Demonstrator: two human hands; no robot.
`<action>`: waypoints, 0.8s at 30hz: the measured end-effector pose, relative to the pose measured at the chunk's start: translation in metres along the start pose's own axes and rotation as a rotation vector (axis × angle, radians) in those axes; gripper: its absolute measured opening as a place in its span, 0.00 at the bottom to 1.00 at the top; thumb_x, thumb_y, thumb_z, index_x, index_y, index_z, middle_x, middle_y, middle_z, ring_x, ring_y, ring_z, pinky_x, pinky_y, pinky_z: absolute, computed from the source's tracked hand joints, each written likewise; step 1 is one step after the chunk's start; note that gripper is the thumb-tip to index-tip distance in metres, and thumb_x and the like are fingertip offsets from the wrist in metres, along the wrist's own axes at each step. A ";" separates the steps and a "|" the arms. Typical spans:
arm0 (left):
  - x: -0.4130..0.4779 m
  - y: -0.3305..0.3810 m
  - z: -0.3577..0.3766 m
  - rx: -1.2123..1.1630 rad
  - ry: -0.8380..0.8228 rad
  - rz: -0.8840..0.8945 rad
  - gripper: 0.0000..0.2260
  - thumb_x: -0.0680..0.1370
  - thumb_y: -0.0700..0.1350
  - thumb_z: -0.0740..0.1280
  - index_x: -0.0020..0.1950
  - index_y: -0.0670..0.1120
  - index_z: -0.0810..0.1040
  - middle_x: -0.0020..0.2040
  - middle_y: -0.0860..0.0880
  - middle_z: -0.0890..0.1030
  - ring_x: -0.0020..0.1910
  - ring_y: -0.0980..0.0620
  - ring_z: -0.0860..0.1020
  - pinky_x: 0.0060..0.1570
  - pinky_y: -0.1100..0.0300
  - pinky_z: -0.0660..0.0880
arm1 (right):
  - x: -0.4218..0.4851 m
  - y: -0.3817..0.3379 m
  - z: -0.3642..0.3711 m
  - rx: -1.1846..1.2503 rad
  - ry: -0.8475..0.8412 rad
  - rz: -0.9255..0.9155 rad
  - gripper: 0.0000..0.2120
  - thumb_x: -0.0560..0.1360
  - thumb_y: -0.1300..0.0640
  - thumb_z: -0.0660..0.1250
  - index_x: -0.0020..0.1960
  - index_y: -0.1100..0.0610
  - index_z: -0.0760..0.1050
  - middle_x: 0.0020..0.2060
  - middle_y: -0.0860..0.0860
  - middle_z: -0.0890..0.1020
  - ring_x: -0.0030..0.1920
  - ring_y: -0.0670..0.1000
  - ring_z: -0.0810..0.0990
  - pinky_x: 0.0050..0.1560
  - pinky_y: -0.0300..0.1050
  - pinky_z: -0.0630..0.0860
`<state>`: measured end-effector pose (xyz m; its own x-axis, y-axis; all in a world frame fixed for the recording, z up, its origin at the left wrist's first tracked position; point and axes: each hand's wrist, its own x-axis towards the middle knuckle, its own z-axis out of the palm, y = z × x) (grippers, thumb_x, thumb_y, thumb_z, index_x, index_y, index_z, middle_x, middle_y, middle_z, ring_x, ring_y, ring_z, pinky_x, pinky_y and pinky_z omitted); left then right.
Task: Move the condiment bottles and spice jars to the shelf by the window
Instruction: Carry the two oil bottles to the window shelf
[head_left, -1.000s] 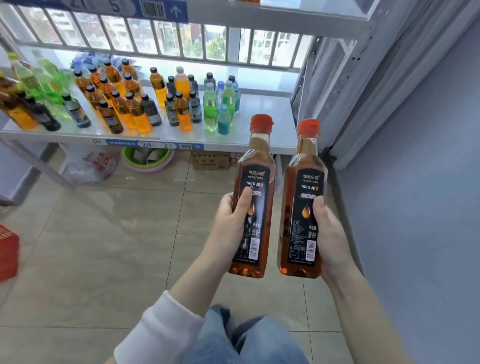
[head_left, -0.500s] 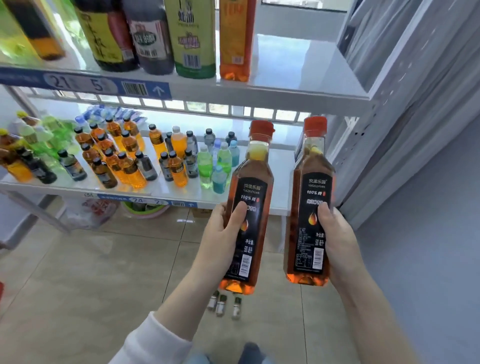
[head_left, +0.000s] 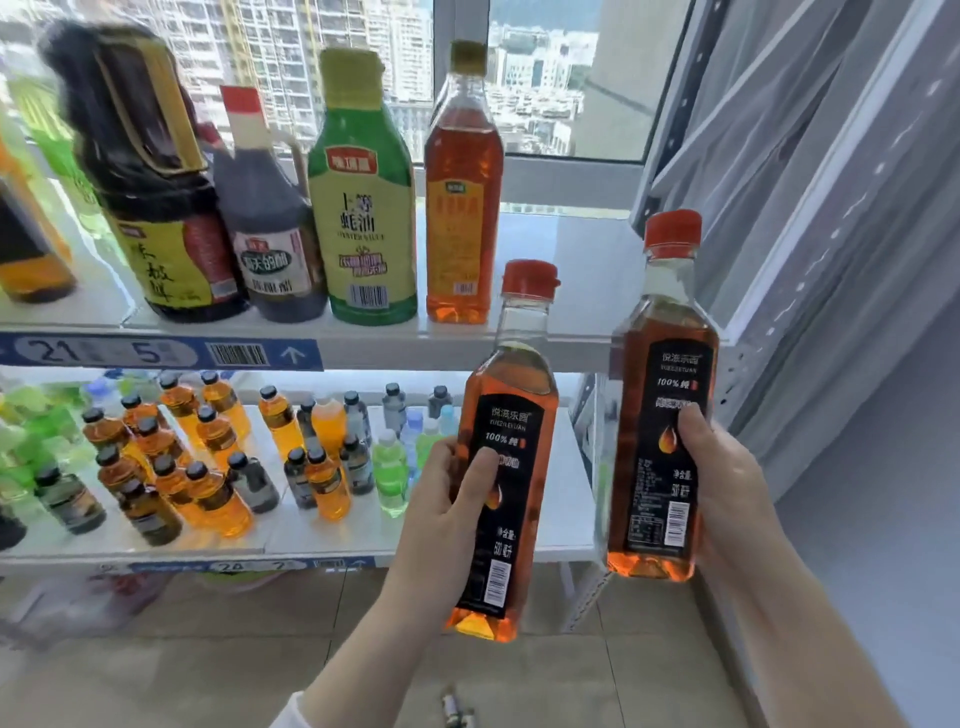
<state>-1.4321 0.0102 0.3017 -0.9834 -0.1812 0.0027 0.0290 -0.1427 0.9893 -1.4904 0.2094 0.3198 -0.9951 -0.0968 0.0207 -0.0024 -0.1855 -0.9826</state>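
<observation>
My left hand (head_left: 441, 499) grips a red-capped oil bottle (head_left: 506, 467) around its black label, thumb across the front. My right hand (head_left: 727, 493) grips a second matching bottle (head_left: 660, 415) the same way, held a little higher. Both are upright and apart from each other, in front of the right end of the upper shelf (head_left: 571, 291) by the window (head_left: 540, 78). On that shelf stand a dark sauce bottle (head_left: 156, 208), a vinegar jug (head_left: 265, 234), a green oyster sauce bottle (head_left: 363, 208) and a tall amber bottle (head_left: 462, 197) in a row. The lower shelf (head_left: 566, 493) carries many small drink bottles (head_left: 208, 467).
</observation>
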 end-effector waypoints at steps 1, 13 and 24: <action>0.010 0.002 0.002 -0.001 0.003 0.000 0.21 0.64 0.65 0.62 0.49 0.54 0.74 0.40 0.52 0.82 0.38 0.53 0.81 0.36 0.61 0.79 | 0.013 -0.004 0.001 -0.021 0.005 -0.016 0.40 0.48 0.30 0.76 0.49 0.56 0.74 0.36 0.52 0.85 0.36 0.51 0.85 0.31 0.41 0.79; 0.131 0.025 0.072 -0.002 0.099 -0.044 0.26 0.59 0.70 0.59 0.50 0.56 0.75 0.42 0.55 0.84 0.38 0.58 0.83 0.32 0.69 0.75 | 0.223 -0.045 0.005 -0.014 -0.198 -0.155 0.24 0.67 0.41 0.67 0.56 0.57 0.73 0.47 0.54 0.82 0.48 0.54 0.82 0.52 0.51 0.77; 0.196 0.032 0.085 -0.019 0.165 -0.073 0.30 0.61 0.70 0.60 0.55 0.53 0.73 0.47 0.52 0.84 0.44 0.55 0.83 0.45 0.57 0.78 | 0.352 -0.028 0.040 0.083 -0.359 -0.153 0.16 0.74 0.57 0.63 0.59 0.60 0.64 0.46 0.55 0.80 0.44 0.50 0.82 0.45 0.43 0.79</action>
<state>-1.6388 0.0530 0.3463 -0.9405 -0.3264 -0.0946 -0.0367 -0.1791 0.9831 -1.8368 0.1411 0.3623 -0.8862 -0.3946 0.2429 -0.1249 -0.3013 -0.9453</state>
